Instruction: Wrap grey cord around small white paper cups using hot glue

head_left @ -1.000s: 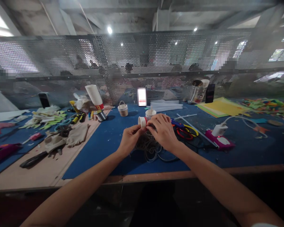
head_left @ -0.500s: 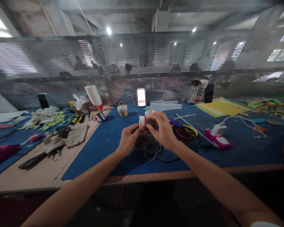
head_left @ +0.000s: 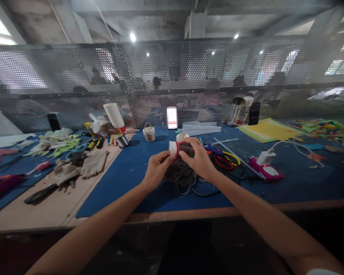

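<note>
Both hands, left hand (head_left: 156, 168) and right hand (head_left: 199, 158), apparently pinch the cup (head_left: 176, 149) in their grip, mid-mat.

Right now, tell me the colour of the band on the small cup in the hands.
Red, on a white cup; the head view shows it.

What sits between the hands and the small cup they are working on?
Nothing visible. The left hand and right hand both already grip the paper cup, held on its side above the loose pile of twine on the blue mat.
</note>
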Action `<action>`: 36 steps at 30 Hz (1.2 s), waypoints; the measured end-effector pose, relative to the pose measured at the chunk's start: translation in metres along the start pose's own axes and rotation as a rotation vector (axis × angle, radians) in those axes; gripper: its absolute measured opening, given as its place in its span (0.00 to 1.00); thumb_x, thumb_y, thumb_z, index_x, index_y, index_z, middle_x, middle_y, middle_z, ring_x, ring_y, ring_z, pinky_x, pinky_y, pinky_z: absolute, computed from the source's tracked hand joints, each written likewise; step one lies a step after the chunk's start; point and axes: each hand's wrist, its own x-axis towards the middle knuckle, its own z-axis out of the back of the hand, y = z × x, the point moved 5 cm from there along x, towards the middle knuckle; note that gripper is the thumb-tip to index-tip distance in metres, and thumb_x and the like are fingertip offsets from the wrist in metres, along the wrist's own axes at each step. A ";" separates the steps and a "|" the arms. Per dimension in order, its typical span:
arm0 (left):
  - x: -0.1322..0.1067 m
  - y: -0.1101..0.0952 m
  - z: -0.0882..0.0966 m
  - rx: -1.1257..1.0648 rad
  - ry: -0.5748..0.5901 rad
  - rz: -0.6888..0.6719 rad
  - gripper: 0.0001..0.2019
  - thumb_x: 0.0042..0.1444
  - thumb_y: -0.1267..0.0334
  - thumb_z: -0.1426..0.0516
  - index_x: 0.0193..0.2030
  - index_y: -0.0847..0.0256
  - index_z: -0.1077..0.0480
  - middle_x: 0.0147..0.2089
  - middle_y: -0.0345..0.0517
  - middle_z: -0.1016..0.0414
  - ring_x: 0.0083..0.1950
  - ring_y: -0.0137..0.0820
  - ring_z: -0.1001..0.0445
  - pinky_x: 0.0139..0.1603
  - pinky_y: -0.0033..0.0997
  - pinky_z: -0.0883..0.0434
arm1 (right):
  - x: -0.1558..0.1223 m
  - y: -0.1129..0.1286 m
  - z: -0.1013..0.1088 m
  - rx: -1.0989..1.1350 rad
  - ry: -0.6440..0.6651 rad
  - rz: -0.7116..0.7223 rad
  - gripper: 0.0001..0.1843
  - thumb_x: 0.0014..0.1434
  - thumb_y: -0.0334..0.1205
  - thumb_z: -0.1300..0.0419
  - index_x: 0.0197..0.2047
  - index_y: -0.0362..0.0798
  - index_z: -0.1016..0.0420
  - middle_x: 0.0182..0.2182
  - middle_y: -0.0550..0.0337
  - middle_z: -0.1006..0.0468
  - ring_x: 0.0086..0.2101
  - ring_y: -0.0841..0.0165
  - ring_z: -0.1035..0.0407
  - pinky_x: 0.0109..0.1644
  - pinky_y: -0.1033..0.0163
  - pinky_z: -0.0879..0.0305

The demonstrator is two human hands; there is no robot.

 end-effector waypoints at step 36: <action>0.004 0.004 0.005 0.031 0.110 -0.092 0.18 0.61 0.56 0.40 0.53 0.63 0.24 0.49 0.50 0.20 0.49 0.38 0.25 0.51 0.33 0.30 | 0.002 -0.029 0.004 0.337 -0.055 -0.299 0.19 0.59 0.50 0.37 0.51 0.51 0.26 0.50 0.56 0.22 0.48 0.62 0.29 0.56 0.55 0.34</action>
